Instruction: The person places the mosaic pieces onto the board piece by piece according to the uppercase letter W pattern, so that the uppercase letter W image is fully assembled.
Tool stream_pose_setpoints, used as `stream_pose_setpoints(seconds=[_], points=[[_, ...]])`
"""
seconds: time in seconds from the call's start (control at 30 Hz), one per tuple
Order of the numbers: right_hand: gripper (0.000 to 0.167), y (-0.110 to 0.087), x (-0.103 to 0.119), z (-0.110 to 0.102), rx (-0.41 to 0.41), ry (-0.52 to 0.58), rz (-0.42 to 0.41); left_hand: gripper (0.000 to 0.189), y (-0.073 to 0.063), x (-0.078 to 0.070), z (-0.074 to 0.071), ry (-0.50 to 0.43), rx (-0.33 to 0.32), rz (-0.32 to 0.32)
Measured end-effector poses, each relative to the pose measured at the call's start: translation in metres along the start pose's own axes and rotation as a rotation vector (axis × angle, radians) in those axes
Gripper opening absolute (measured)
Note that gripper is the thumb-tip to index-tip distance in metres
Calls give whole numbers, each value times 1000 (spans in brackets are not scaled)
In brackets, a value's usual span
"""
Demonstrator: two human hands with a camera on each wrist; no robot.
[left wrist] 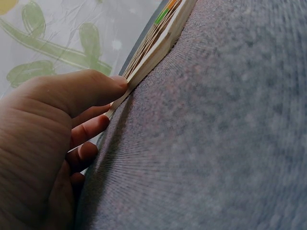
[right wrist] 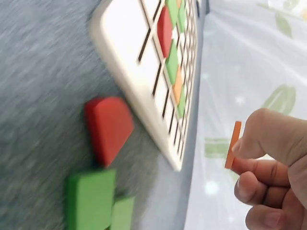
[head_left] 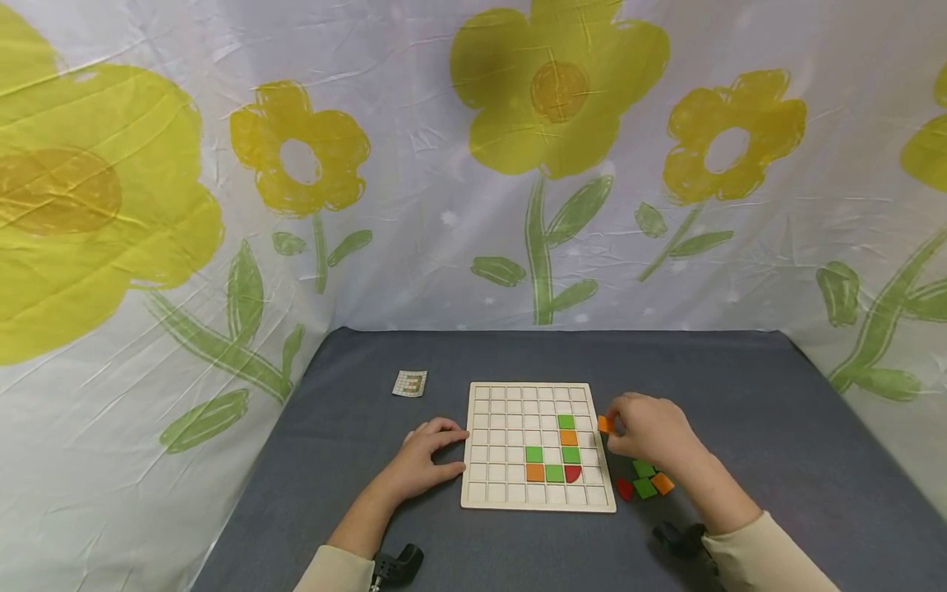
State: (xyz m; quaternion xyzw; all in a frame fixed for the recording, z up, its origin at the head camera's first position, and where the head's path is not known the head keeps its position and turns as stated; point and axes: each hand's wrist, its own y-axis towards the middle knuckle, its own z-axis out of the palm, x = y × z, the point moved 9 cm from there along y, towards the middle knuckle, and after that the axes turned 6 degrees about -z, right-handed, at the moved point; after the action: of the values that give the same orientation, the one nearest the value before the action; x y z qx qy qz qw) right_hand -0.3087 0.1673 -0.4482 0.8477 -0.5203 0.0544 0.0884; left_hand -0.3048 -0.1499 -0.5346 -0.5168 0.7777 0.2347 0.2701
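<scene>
A pale wooden grid board (head_left: 497, 489) lies on the dark cloth, with several green and orange squares and a red rounded tile (head_left: 573, 474) set in its cells. My right hand (head_left: 651, 427) pinches an orange square tile (right wrist: 233, 144) between thumb and finger, just off the board's right edge. At the opposite edge, my left hand (head_left: 423, 457) touches the board's side with thumb and fingertips, the fingers loosely bent. In the left wrist view the thumb (left wrist: 103, 88) rests against the wooden rim.
Below my right hand lie loose tiles: a red one (head_left: 625, 488), a green square (head_left: 644, 487) and an orange square (head_left: 662, 483), among others. A small card (head_left: 410, 383) printed with a grid pattern lies left of the board's far corner. A flowered cloth (head_left: 414, 271) hangs behind.
</scene>
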Motion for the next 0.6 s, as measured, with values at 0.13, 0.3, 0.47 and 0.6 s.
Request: stream_pose_setpoints(seconds=[0.13,0.3,0.47,0.6], points=[[21,8,16,0,-11,-15,-66,47,0,1,1,7,3,2],[15,19,33,4,8,-34,-125,47,0,1,1,13,9,-1],[16,29,50,10,36,-50,-166,47,-1,0,0,9,6,2],[18,37,62,14,60,-40,-185,47,-1,-1,-1,7,6,8]])
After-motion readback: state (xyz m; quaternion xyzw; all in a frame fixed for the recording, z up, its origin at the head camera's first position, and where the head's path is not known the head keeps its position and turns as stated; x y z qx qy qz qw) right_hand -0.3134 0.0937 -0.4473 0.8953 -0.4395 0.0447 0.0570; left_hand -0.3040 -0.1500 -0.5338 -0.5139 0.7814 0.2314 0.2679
